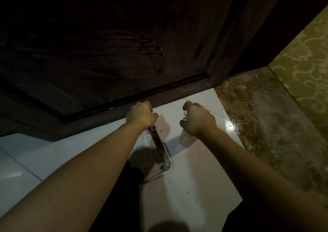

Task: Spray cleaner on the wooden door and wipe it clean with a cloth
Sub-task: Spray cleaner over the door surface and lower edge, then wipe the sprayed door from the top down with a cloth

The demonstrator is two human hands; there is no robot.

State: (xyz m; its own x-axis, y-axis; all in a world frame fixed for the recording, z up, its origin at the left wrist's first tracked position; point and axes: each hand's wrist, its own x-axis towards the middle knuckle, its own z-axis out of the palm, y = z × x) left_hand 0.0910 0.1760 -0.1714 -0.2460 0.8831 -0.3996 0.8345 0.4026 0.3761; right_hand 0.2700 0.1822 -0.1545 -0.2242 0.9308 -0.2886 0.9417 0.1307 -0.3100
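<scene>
Streaked wet, the door (106,45) awaits wiping; right hand (197,119) grips the spray bottle (186,139), left hand (142,114) clenched, no cloth visible.

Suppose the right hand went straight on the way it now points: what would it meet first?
Most likely the bottom rail of the wooden door, just ahead of the right hand holding the spray bottle; depth is hard to judge.
</scene>
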